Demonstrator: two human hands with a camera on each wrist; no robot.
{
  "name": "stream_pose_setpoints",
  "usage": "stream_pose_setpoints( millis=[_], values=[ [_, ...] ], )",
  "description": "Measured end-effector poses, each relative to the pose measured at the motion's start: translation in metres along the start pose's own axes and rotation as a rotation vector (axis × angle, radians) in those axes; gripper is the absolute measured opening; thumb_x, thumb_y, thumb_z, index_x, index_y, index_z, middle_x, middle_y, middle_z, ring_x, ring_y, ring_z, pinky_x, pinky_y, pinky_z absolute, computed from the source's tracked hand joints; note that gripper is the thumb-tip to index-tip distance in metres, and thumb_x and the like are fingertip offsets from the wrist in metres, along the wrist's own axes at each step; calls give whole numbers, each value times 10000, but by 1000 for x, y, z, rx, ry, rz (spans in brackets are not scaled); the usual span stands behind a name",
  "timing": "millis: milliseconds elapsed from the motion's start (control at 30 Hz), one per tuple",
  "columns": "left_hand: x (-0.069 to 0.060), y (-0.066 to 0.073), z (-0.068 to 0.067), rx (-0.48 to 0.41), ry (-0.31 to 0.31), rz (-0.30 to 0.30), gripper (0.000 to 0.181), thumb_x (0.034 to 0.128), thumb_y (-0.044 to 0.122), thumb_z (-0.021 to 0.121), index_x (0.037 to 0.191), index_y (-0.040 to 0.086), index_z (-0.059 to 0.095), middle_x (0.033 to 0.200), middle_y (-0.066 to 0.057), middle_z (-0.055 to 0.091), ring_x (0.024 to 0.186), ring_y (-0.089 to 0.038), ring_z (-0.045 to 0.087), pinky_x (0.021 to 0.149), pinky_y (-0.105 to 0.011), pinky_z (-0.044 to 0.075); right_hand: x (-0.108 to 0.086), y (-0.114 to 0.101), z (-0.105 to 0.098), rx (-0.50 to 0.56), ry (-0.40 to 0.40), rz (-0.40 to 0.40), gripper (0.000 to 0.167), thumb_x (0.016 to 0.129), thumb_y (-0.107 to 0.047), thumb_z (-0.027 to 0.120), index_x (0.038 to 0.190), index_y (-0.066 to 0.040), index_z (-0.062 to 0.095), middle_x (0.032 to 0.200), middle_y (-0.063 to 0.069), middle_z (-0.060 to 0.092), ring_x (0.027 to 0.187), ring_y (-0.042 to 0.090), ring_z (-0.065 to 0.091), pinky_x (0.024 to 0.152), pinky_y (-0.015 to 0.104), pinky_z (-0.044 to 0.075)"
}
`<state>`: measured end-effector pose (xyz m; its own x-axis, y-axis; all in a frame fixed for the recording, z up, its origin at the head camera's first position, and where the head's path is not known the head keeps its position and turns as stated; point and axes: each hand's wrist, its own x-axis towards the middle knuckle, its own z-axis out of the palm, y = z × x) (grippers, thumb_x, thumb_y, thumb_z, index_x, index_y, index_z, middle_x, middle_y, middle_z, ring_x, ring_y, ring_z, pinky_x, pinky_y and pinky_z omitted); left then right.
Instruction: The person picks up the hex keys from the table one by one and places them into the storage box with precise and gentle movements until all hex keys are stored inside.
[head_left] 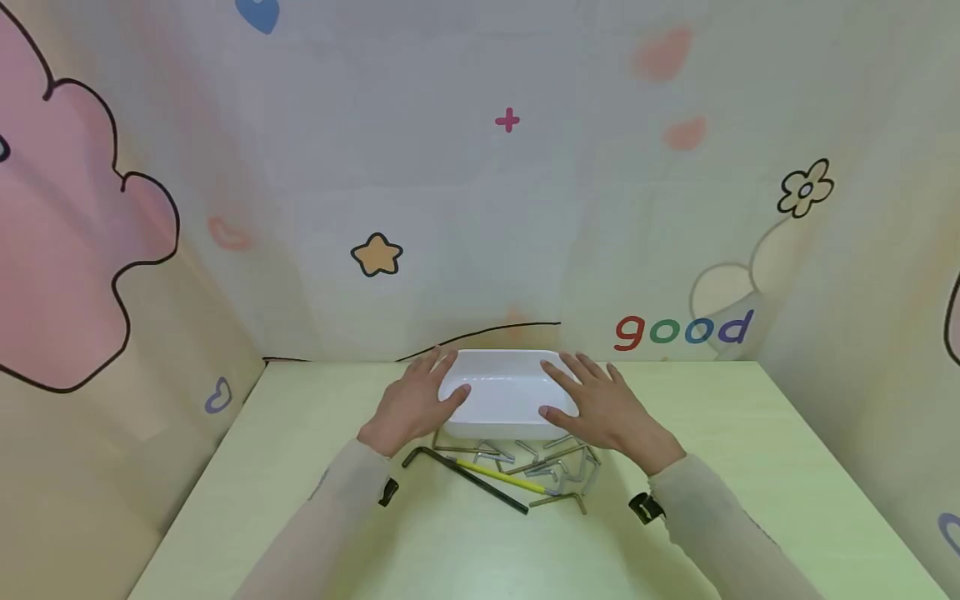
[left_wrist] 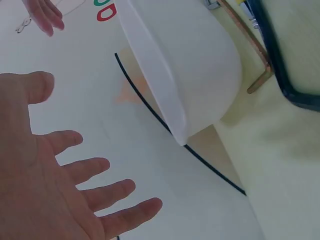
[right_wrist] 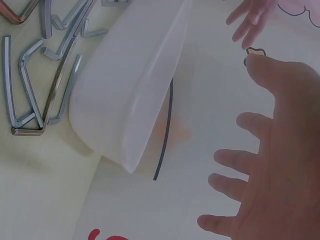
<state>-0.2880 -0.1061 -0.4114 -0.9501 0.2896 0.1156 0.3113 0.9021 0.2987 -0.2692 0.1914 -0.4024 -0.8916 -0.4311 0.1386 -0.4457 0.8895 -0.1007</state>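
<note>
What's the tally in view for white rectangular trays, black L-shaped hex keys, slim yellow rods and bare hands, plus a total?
White rectangular tray: 1
Black L-shaped hex key: 1
Slim yellow rod: 1
Left hand and right hand, both bare: 2
Total: 5

Your left forearm reaches in from the near left and your right forearm from the near right, both in pale sleeves that end at the wrists. Your left hand is spread, fingers extended toward the far right, thumb apart from them. Your right hand mirrors it, fingers extended toward the far left, thumb out to the left. Your hands are well apart, their backs visible from the head, palms in the wrist views.
</note>
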Motion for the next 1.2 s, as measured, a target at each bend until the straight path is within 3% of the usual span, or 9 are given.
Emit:
stream_pose_setpoints(
  millis=[200, 400, 633, 1000, 1100, 1200],
  values=[
    [6, -8, 10, -102, 21, -15, 691, 982, 459, 498, 1560, 153, 275, 1593, -134, 317, 1434, -364, 363, 1016, -612, 482, -7, -1, 4, -14, 5, -9, 748, 921, -562, 561, 1547, -232, 319, 1600, 131, 309, 1467, 395, 280, 1162, 683, 250],
    [15, -12, 19, -198, 48, -40, 635, 990, 358, 509, 1527, 72, 330, 1551, -149, 388, 1392, -358, 428, 1106, -531, 437, -16, -1, 8, -26, 27, -42, 745, 896, -528, 623, 1522, -210, 374, 1556, 143, 386, 1426, 390, 357, 1137, 651, 324],
    [23, -13, 28, -255, 86, -59, 595, 977, 289, 530, 1483, 8, 390, 1479, -190, 478, 1350, -364, 476, 1109, -502, 442, -28, -4, 14, -29, 77, -72, 704, 858, -484, 692, 1459, -189, 476, 1482, 121, 490, 1348, 377, 464, 1070, 608, 424],
    [24, -19, 29, -319, 114, -101, 542, 936, 158, 554, 1433, -30, 445, 1296, -243, 617, 1069, -323, 656, 911, -451, 578, -35, -10, 25, -13, 136, -110, 584, 834, -413, 743, 1342, -169, 589, 1318, 65, 622, 1180, 288, 607, 911, 477, 577],
    [25, -23, 31, -332, 100, -111, 553, 924, 131, 547, 1443, -21, 434, 1214, -242, 656, 922, -284, 668, 765, -389, 596, -38, -14, 28, -15, 132, -125, 532, 821, -401, 762, 1272, -148, 638, 1232, 49, 667, 1094, 249, 649, 846, 433, 606],
    [26, -28, 33, -348, 84, -128, 564, 903, 92, 533, 1449, -11, 433, 1189, -247, 664, 839, -255, 653, 628, -320, 542, -40, -17, 31, -17, 119, -147, 456, 810, -395, 776, 1177, -141, 681, 1138, 21, 704, 963, 199, 680, 763, 378, 619]
  ],
)
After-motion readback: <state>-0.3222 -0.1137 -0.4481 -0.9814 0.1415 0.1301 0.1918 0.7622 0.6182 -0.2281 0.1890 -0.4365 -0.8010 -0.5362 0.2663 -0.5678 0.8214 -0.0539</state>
